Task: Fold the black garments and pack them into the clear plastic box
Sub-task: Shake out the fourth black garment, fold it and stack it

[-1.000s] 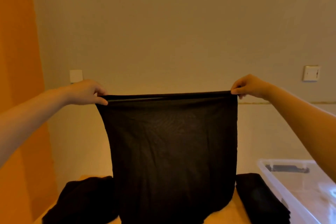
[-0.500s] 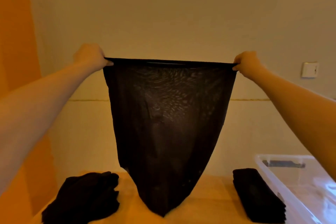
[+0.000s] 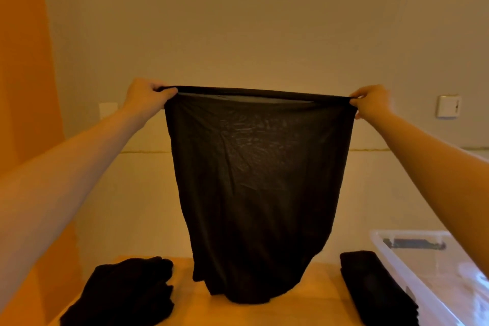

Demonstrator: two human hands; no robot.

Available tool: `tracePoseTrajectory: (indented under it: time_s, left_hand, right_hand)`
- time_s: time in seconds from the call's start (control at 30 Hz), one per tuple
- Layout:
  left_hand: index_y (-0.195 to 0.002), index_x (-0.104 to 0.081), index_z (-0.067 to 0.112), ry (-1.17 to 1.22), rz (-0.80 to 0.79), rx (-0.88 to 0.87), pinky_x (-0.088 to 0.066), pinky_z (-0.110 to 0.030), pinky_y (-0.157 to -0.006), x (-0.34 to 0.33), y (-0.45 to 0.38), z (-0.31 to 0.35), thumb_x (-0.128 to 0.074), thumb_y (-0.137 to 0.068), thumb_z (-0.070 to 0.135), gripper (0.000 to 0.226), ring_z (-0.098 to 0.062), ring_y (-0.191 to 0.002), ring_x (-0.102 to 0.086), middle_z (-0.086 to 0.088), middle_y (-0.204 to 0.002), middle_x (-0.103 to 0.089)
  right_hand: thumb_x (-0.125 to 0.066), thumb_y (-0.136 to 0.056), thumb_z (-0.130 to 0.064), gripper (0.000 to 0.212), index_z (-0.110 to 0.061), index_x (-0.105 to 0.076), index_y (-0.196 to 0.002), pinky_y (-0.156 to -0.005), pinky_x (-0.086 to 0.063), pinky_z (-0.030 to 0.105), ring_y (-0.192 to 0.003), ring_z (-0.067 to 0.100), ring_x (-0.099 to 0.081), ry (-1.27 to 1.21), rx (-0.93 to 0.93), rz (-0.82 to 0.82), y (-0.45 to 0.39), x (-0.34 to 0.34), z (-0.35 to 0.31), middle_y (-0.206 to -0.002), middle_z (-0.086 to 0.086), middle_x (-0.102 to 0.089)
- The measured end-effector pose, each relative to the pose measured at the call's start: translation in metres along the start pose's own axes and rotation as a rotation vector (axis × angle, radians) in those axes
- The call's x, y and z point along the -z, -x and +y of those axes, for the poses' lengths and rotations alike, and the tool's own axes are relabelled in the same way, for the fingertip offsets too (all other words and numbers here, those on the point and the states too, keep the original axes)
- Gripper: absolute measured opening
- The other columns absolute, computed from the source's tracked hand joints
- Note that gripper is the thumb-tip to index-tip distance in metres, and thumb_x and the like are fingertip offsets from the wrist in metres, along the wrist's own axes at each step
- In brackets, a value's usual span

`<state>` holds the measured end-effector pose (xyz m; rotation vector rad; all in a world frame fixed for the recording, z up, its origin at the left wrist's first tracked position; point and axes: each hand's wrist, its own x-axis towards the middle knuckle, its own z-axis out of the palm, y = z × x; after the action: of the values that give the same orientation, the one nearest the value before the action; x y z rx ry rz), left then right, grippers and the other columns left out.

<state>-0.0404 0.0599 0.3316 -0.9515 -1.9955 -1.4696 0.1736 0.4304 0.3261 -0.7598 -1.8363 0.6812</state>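
Left hand (image 3: 144, 95) and right hand (image 3: 370, 102) each pinch top corner of thin black garment (image 3: 254, 182), stretched wide, held up; bottom end touches desk (image 3: 317, 307). Messy black pile (image 3: 124, 294) on desk at left. Folded black stack (image 3: 375, 288) at right, just beside clear plastic box (image 3: 434, 272)

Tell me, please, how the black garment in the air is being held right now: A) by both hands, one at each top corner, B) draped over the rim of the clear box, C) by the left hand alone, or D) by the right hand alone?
A: the left hand and the right hand each pinch a top corner of the black garment, stretching its upper edge taut between them.
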Motion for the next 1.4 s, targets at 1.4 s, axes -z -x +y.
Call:
tracePoseTrajectory:
  time_s: [1.4]
  left_hand:
    - [-0.089,-0.067,0.005,-0.869,-0.423,-0.333,-0.039,-0.033,-0.066,0.035,-0.011,-0.037,-0.053,-0.094,0.015,0.018,-0.022,-0.074,-0.054,-0.004,-0.079,-0.062]
  right_hand:
    - [-0.05,-0.095,-0.034,0.023,-0.02,-0.062,-0.109,-0.098,-0.025,0.037,-0.101,0.024,-0.052,0.998,0.549,-0.471,0.03,-0.003,-0.006,-0.094,0.002,-0.059]
